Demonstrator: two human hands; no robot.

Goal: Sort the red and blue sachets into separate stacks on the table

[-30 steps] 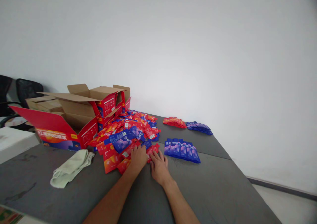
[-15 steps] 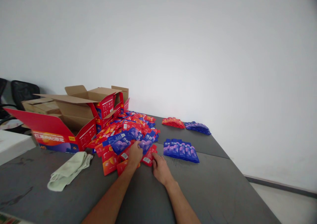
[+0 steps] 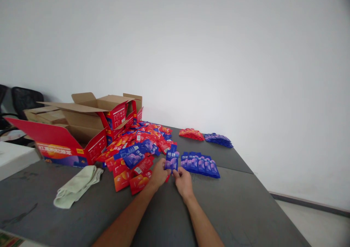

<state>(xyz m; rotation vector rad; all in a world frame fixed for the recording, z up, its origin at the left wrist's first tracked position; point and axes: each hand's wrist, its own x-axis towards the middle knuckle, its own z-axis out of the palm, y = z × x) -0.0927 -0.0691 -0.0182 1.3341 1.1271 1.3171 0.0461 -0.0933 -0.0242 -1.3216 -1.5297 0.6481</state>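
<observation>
Both hands meet at one blue pouch [image 3: 171, 159], which stands out upright between them. My left hand [image 3: 159, 173] pinches its lower left side, and my right hand [image 3: 183, 182] has its fingers closed at the bottom edge. Just right of the pouch lies a fanned row of blue pouches [image 3: 201, 164]. A heap of mixed red and blue pouches [image 3: 142, 139] spreads to the left of my hands. Part of a red pouch shows beneath the held one, mostly hidden by my left hand.
Open red cardboard boxes [image 3: 95, 148] stand at the left on the dark table [image 3: 232, 199]. A pale green cloth [image 3: 78, 187] lies in front of them. Farther back are a red stack [image 3: 191, 134] and a blue stack [image 3: 218, 140] of pouches.
A blue pouch has come off the heap to the right in my left hand, beside the blue row. My right hand has left the red pouch and moved slightly right, onto the blue one.
</observation>
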